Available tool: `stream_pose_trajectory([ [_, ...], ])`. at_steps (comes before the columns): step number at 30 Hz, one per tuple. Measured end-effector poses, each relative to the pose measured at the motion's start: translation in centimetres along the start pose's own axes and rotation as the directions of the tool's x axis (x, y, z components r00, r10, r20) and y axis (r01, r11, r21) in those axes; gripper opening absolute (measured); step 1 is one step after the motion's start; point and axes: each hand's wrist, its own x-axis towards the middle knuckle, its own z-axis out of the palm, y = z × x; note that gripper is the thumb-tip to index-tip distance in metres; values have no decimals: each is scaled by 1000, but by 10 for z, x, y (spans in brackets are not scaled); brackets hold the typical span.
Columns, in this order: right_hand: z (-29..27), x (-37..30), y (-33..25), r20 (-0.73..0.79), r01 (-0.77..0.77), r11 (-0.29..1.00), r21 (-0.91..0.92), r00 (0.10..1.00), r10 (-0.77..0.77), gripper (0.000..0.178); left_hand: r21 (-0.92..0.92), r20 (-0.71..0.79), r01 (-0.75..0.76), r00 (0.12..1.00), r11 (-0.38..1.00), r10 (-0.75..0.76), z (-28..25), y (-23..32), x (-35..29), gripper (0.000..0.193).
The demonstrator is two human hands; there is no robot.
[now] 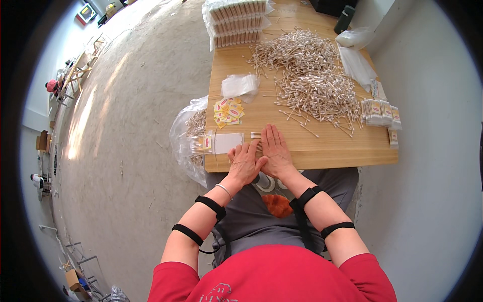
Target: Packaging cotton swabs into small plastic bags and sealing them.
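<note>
Near the front edge of the wooden table, a small row of cotton swabs (256, 135) lies partly hidden between my hands. My right hand (275, 152) rests flat along the row's right side, its fingers stretched out together. From the left, my left hand (244, 163) touches the row with bent fingers slightly apart, its thumb reaching toward my right hand. Just left of it lies a white rectangular piece (229, 143), beside a clear packet of swabs with a red and yellow label (207, 143). Loose yellow and white label cards (228, 111) sit beyond these.
A large heap of loose cotton swabs (317, 93) covers the table's middle. Clear bags (240, 86) lie left of it, filled packets (381, 112) to the right. Stacked packs (238, 22) and a dark bottle (344, 19) stand far back. A plastic sack (190, 118) hangs off the left edge.
</note>
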Motion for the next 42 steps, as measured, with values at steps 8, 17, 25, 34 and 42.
stream_pose_trajectory([
  [8,3,0,0,-64,-1,999,33,998,3,81,-10,-42,24,999,1000,-24,0,2,8,57],
  [17,3,0,-1,-95,4,999,54,995,2,77,-68,-48,51,997,996,-54,3,-2,9,52],
  [25,1,0,-1,-74,2,1000,27,997,0,79,-43,28,94,995,995,-93,0,-1,18,57],
  [34,3,1,-1,-100,9,998,57,995,-3,78,-78,43,124,992,989,-121,0,-3,22,55],
  [42,1,-6,-8,-72,-1,1000,28,997,3,79,-121,28,123,992,985,-121,-2,-6,21,48],
])
